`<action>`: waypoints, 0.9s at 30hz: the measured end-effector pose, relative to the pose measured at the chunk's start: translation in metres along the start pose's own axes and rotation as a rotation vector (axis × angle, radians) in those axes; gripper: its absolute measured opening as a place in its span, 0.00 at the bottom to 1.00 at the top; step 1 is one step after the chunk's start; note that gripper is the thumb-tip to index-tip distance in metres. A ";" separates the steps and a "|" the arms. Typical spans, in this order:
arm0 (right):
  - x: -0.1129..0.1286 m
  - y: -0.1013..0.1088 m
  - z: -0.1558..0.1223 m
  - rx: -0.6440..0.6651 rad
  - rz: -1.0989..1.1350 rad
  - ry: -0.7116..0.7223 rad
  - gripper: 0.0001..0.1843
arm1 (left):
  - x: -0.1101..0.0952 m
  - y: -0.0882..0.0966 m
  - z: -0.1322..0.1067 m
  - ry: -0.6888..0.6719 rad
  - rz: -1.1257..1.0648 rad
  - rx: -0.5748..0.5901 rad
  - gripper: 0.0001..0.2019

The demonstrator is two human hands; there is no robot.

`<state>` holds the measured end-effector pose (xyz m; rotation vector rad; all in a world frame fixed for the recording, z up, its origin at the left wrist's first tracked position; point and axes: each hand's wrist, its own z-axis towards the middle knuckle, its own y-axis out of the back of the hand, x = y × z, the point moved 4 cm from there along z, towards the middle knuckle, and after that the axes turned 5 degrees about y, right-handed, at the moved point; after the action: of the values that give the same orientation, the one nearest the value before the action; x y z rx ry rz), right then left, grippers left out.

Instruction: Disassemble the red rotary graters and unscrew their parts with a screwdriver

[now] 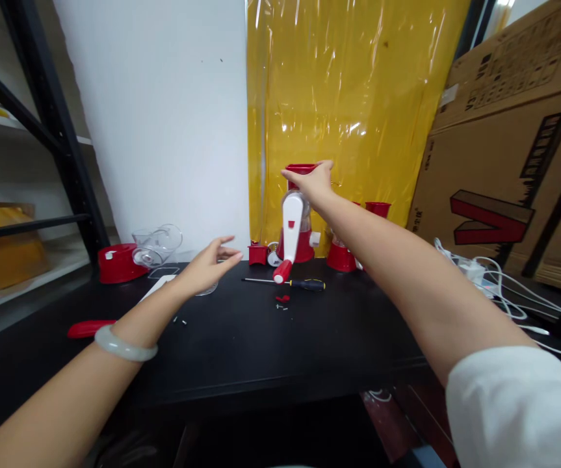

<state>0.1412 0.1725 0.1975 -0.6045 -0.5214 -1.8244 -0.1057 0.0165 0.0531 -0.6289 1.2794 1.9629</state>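
Observation:
A red and white hand-crank grinder (293, 234) stands upright at the back of the black table (241, 344). My right hand (312, 181) reaches over it and grips its red top hopper (300, 169). My left hand (207, 265) hovers open above the table's left part, fingers stretched toward the grinder, holding nothing. It has a pale bangle on the wrist. A black-handled screwdriver (287, 283) lies in front of the grinder, with a few small screws and red bits (282, 301) beside it.
A red base (117, 262) and clear plastic bowl (157, 245) sit at the left rear; a red flat piece (90, 328) lies near the left edge. More red parts (358, 240) stand behind my right arm. White cables (504, 286) and cardboard boxes (509, 162) fill the right side.

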 end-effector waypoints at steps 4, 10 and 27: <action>0.024 -0.041 -0.026 0.080 0.024 0.011 0.48 | -0.055 0.010 0.001 0.033 -0.031 -0.042 0.45; 0.056 -0.081 -0.079 0.101 0.121 -0.162 0.48 | -0.095 0.014 0.003 -0.035 0.371 -0.122 0.57; 0.060 -0.072 -0.121 0.340 0.213 -0.192 0.48 | -0.061 0.027 0.008 0.228 0.339 -0.200 0.40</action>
<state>0.0374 0.0766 0.1374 -0.5784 -0.8432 -1.4427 -0.0878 -0.0010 0.1155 -0.7940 1.4107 2.3731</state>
